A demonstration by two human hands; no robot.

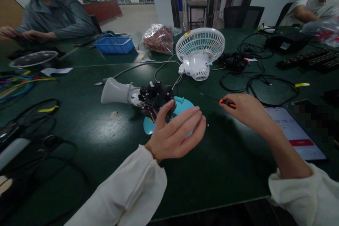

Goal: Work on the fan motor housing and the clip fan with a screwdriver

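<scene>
My right hand (242, 111) is closed around the orange and black handle of a thin screwdriver (224, 102), whose shaft points left above the table. My left hand (177, 132) is open, its fingers stretched out and the thumb apart, right in front of a black mechanism (156, 95) with wires. The mechanism joins a grey-white fan stand (116, 91) lying on its side. Under it shows a light blue fan blade (185, 103), partly hidden by my left hand. Behind stands a white fan head (199, 51) with its round grille, a cable running from it.
A phone (296, 134) showing a timer lies by my right forearm. Black cables (254, 81) coil at right, more at left. Farther back are a blue basket (114, 45) and a plastic bag (159, 39) of brownish parts. Other people sit at far left and far right.
</scene>
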